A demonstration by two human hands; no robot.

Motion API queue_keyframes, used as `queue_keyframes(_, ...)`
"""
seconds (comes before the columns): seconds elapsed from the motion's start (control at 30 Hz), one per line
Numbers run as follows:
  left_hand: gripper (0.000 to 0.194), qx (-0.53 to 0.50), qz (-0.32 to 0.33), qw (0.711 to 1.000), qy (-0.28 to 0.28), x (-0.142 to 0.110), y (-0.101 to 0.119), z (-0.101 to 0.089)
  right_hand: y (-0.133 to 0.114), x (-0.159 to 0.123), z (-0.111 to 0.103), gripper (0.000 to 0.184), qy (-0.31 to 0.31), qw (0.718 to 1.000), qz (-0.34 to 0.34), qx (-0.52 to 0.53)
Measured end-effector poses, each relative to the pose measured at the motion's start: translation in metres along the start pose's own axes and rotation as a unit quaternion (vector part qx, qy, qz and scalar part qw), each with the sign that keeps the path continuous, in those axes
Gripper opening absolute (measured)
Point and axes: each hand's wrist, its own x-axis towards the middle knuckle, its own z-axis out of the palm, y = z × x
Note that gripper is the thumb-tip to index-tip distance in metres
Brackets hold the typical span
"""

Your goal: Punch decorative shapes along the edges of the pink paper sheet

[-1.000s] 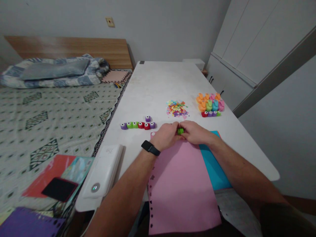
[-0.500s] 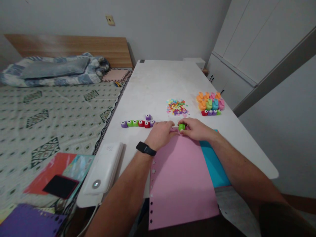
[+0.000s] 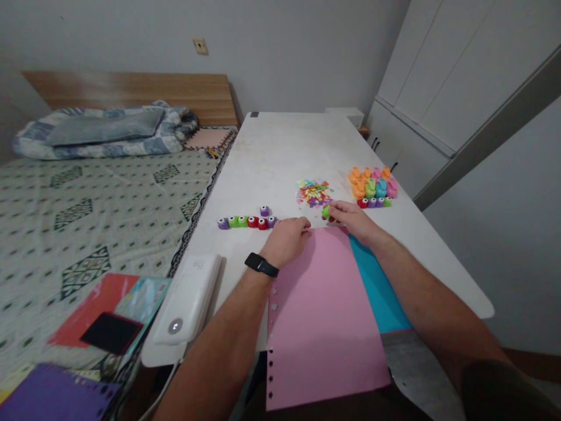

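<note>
A pink sheet of paper point(image 3: 326, 316) lies over the table's near edge, with star-shaped holes down its left side. My left hand point(image 3: 289, 238) pinches the sheet near its far left corner; a dark watch is on that wrist. In the fingers of my right hand point(image 3: 353, 219) is a small green craft punch point(image 3: 326, 211), held just beyond the sheet's far edge and apart from it. A pile of coloured paper cutouts point(image 3: 314, 192) lies just past the punch. Blue paper point(image 3: 381, 292) shows under the pink sheet on the right.
Left of my hand stands a row of small purple, green and red punches point(image 3: 252, 222), with one purple punch point(image 3: 264, 210) behind it. Larger colourful punches point(image 3: 372, 182) are grouped at right. A white power bank point(image 3: 188, 301) with a cable sits at the left edge, beside a bed point(image 3: 109, 222).
My right hand has moved the green punch away from the pink sheet's far edge, toward the cutouts. My left hand stays at the sheet's corner. The view has shifted slightly.
</note>
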Motion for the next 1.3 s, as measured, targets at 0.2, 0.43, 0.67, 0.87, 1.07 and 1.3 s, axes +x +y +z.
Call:
queue_keyframes(0.2, 0.017, 0.001, 0.001, 1.0, -0.001, 0.0003, -0.0011, 0.0004, -0.0006, 0.0032, -0.0032, 0.04, 0.02, 0.995, 0.043, 0.087)
queue_keyframes(0.43, 0.018, -0.006, -0.007, 1.0, -0.002, -0.0004, 0.0, 0.0015, 0.0033, 0.0058, -0.0021, 0.041, 0.041, 0.992, 0.058, 0.104)
queue_keyframes(0.67, 0.019, -0.006, -0.004, 1.0, -0.005, 0.0013, -0.003, 0.0044, 0.0033, 0.0064, 0.0015, 0.043, 0.079, 0.992, 0.053, 0.083)
queue_keyframes(0.87, 0.018, 0.001, 0.001, 1.0, -0.002, 0.0008, -0.0033, 0.005, 0.0031, 0.0063, 0.0022, 0.044, 0.094, 0.99, 0.056, 0.091)
queue_keyframes(1.07, 0.018, -0.001, 0.011, 1.0, 0.006, 0.0002, -0.0051, 0.0076, 0.0015, 0.0046, 0.0022, 0.047, 0.088, 0.993, 0.047, 0.057)
queue_keyframes(1.3, 0.018, -0.003, 0.013, 1.0, 0.007, 0.0006, -0.0059, 0.0084, -0.0045, 0.0043, -0.0013, 0.048, 0.121, 0.991, 0.047, 0.039)
